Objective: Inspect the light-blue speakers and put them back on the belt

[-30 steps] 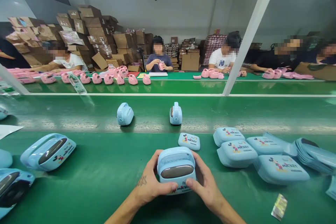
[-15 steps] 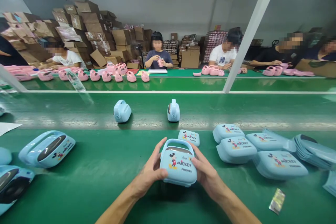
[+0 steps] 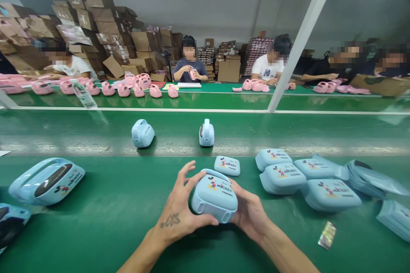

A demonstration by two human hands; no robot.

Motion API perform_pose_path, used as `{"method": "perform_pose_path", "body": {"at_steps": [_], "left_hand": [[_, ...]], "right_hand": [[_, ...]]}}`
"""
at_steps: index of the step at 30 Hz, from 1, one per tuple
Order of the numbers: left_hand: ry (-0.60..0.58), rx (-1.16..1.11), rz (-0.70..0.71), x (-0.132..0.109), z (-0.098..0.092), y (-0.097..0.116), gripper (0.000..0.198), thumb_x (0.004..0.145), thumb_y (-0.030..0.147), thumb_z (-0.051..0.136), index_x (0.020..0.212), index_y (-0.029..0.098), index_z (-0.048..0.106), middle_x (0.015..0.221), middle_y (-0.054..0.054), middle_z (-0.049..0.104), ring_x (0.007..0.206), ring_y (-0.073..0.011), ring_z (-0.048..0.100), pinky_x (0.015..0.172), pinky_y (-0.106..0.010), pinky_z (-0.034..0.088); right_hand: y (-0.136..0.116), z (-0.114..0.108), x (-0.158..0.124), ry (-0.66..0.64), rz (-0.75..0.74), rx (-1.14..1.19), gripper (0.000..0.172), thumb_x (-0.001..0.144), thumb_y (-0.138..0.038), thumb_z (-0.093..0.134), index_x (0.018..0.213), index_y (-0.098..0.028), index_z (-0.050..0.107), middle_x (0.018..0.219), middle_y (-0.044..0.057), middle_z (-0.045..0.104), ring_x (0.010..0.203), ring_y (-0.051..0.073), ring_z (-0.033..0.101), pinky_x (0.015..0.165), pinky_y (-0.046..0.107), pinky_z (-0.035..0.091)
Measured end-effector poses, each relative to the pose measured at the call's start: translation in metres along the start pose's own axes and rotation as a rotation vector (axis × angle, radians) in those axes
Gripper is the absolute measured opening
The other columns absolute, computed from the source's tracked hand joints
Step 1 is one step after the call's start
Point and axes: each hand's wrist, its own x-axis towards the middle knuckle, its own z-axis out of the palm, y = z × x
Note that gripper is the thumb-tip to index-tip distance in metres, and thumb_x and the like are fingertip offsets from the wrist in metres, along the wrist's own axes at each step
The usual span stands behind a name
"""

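A light-blue plastic case (image 3: 214,198) with a carrying handle and a Mickey print is held between my two hands above the green table. It is tilted back, so its printed front faces up and its underside with two small feet points toward me. My left hand (image 3: 179,209), tattooed on the back, grips it with the thumb along the lower edge and a finger near the handle. My right hand (image 3: 251,211) clasps the opposite side, most of its fingers hidden behind the case. Just beyond lies a loose printed blue panel (image 3: 227,166).
Stacked printed panels (image 3: 331,194) lie at right, near a small foil packet (image 3: 327,235). Another handled case (image 3: 48,181) rests at left. Two blue cases (image 3: 142,133) stand farther back. Across the bench, co-workers sit behind pink cases (image 3: 155,91); a white post (image 3: 301,47) rises at right.
The case has tipped back in my hands, bringing its underside into view. My left hand has turned to show its back. The whole view has shifted slightly.
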Motion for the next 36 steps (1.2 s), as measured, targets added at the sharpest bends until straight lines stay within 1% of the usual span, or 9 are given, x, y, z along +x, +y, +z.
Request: {"method": "perform_pose_path", "body": {"at_steps": [6, 12, 16, 19, 22, 25, 28, 32, 36], "left_hand": [[-0.233, 0.034, 0.277, -0.002, 0.003, 0.000, 0.084, 0.055, 0.040, 0.096, 0.133, 0.040, 0.063, 0.145, -0.011, 0.057, 0.131, -0.0408, 0.053, 0.112, -0.057, 0.040], [-0.169, -0.404, 0.272, -0.011, 0.009, 0.008, 0.079, 0.054, 0.043, 0.096, 0.126, 0.037, 0.066, 0.134, -0.012, 0.063, 0.121, -0.0383, 0.062, 0.103, -0.051, 0.048], [-0.272, -0.564, 0.229, -0.014, 0.009, 0.007, 0.081, 0.052, 0.049, 0.096, 0.126, 0.032, 0.064, 0.133, -0.014, 0.063, 0.121, -0.0404, 0.060, 0.105, -0.055, 0.043], [-0.321, -0.651, 0.158, -0.013, 0.012, 0.006, 0.083, 0.048, 0.054, 0.096, 0.121, 0.029, 0.064, 0.133, -0.014, 0.061, 0.120, -0.0400, 0.060, 0.105, -0.055, 0.044], [-0.101, -0.744, 0.049, -0.009, 0.020, 0.007, 0.081, 0.043, 0.062, 0.094, 0.110, 0.027, 0.063, 0.129, -0.010, 0.059, 0.116, -0.0340, 0.060, 0.096, -0.043, 0.051], [0.219, -0.772, -0.198, -0.010, 0.031, 0.010, 0.060, 0.062, 0.062, 0.086, 0.104, 0.027, 0.059, 0.112, -0.004, 0.062, 0.097, -0.0212, 0.063, 0.076, -0.027, 0.053], [0.246, -0.850, -0.359, -0.015, 0.041, 0.015, 0.063, 0.069, 0.059, 0.083, 0.116, 0.027, 0.056, 0.111, -0.004, 0.065, 0.096, -0.0221, 0.064, 0.079, -0.030, 0.053], [0.174, -1.000, -0.426, -0.016, 0.037, 0.011, 0.074, 0.062, 0.052, 0.090, 0.123, 0.026, 0.057, 0.113, -0.006, 0.071, 0.106, -0.0293, 0.066, 0.089, -0.036, 0.053], [-0.034, -1.068, -0.415, -0.007, 0.015, -0.003, 0.073, 0.055, 0.057, 0.090, 0.116, 0.022, 0.068, 0.104, -0.009, 0.076, 0.101, -0.0337, 0.068, 0.088, -0.040, 0.053]], "right_hand": [[-0.005, 0.006, -0.032, 0.025, 0.016, -0.147, 0.053, 0.087, -0.050, 0.068, 0.135, -0.031, 0.052, 0.110, 0.004, 0.071, 0.088, 0.021, 0.070, 0.069, 0.033, 0.059], [-0.021, -0.021, -0.087, -0.005, -0.179, -0.434, 0.077, 0.081, -0.040, 0.077, 0.150, -0.036, 0.042, 0.136, 0.010, 0.059, 0.116, 0.031, 0.064, 0.097, 0.053, 0.053], [-0.020, -0.024, -0.097, 0.074, -0.429, -0.934, 0.099, 0.066, -0.018, 0.087, 0.151, -0.042, 0.041, 0.164, 0.003, 0.031, 0.150, 0.039, 0.027, 0.117, 0.066, 0.027], [-0.010, -0.016, -0.085, 0.006, -0.508, -0.994, 0.096, 0.062, -0.014, 0.089, 0.146, -0.038, 0.050, 0.157, 0.006, 0.043, 0.146, 0.041, 0.035, 0.117, 0.064, 0.031], [-0.001, -0.006, -0.061, 0.120, -0.610, -0.889, 0.073, 0.065, -0.018, 0.086, 0.132, -0.030, 0.060, 0.135, 0.008, 0.062, 0.124, 0.035, 0.058, 0.109, 0.052, 0.045], [0.012, 0.007, -0.034, 0.343, -0.658, -0.815, 0.057, 0.072, -0.027, 0.083, 0.124, -0.025, 0.059, 0.118, 0.009, 0.067, 0.105, 0.032, 0.065, 0.095, 0.047, 0.053], [0.032, 0.024, -0.017, 0.485, -0.771, -0.894, 0.040, 0.079, -0.032, 0.077, 0.115, -0.025, 0.061, 0.112, 0.010, 0.066, 0.102, 0.033, 0.064, 0.092, 0.050, 0.053], [0.046, 0.029, -0.020, 0.297, -0.879, -1.045, 0.054, 0.081, -0.028, 0.075, 0.132, -0.032, 0.058, 0.135, 0.012, 0.056, 0.122, 0.038, 0.055, 0.103, 0.055, 0.047], [0.015, 0.006, -0.025, 0.044, -0.767, -0.896, 0.057, 0.088, -0.039, 0.070, 0.142, -0.035, 0.051, 0.146, 0.009, 0.053, 0.133, 0.036, 0.049, 0.112, 0.055, 0.038]]}}
